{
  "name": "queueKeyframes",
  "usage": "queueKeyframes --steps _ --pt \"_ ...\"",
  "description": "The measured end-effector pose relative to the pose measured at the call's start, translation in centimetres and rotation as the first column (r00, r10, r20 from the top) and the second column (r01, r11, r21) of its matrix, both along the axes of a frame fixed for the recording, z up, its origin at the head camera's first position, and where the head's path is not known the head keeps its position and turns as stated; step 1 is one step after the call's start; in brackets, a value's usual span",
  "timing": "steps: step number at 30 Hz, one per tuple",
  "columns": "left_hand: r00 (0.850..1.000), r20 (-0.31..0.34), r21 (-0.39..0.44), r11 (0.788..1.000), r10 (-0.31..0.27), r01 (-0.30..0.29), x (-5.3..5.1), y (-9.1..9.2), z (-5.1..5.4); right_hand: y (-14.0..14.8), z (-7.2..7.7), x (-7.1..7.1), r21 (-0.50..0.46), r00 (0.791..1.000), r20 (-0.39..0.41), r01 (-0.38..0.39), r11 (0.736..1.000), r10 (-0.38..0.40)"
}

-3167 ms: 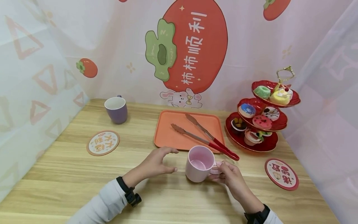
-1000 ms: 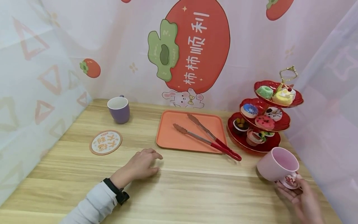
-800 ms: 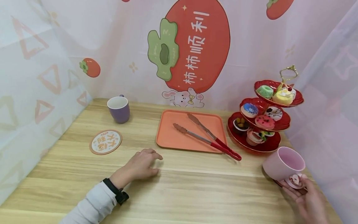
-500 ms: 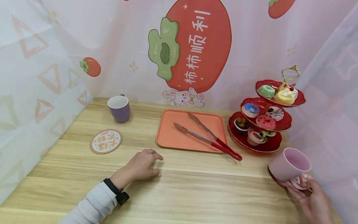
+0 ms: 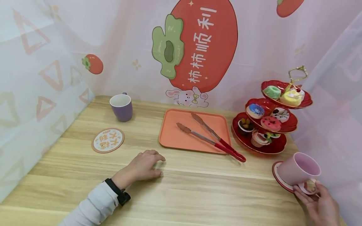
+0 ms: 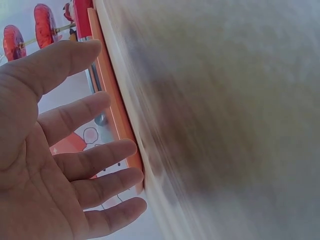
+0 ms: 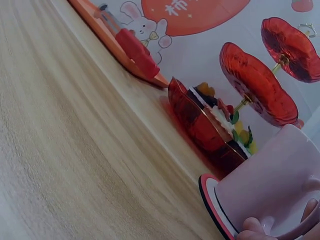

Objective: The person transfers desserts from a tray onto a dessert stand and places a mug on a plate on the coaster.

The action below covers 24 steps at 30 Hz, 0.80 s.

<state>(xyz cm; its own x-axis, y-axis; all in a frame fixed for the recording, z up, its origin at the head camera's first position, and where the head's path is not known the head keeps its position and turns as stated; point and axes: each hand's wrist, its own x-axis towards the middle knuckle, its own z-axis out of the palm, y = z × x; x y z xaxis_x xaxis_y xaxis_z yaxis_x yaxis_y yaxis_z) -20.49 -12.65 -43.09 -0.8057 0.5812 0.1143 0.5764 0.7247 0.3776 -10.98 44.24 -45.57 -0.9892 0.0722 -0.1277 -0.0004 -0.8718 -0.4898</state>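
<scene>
At the table's right side, a pink mug (image 5: 295, 171) stands on a red-rimmed round coaster (image 5: 278, 177). My right hand (image 5: 320, 202) pinches the mug's handle, fingers low beside the coaster. In the right wrist view the mug (image 7: 270, 177) sits upright on the coaster (image 7: 214, 202), with only fingertips (image 7: 252, 227) showing at the bottom edge. My left hand (image 5: 141, 166) is on or just over the bare wood at centre left and holds nothing. The left wrist view shows that hand (image 6: 65, 150) with fingers spread and relaxed.
An orange tray (image 5: 172, 135) bears red-handled tongs (image 5: 217, 145) that overhang its front right corner. A three-tier red stand (image 5: 282, 147) with cakes is behind the mug. A purple mug (image 5: 123, 110) and an orange-rimmed coaster (image 5: 108, 140) are at left.
My right hand has carried the pink mug from the table's middle rightward, then set it on the red-rimmed coaster. My left hand drew back slightly left and has since stayed still.
</scene>
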Motion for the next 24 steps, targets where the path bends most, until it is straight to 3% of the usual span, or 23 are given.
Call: queueKeyframes --steps 14,19,24 --pt "1.000 0.011 -0.009 1.000 -0.001 0.002 -0.11 0.24 0.16 0.31 -0.08 -0.04 -0.008 0.999 0.040 0.003 1.000 -0.003" --pt "1.000 0.021 -0.021 1.000 0.011 -0.011 -0.09 0.32 0.22 0.19 0.19 0.14 0.103 0.992 0.124 -0.016 0.995 0.003" --pt "0.999 0.029 -0.020 1.000 0.019 -0.019 -0.06 0.36 0.25 0.09 0.84 0.07 0.231 0.969 0.247 -0.033 0.972 -0.026"
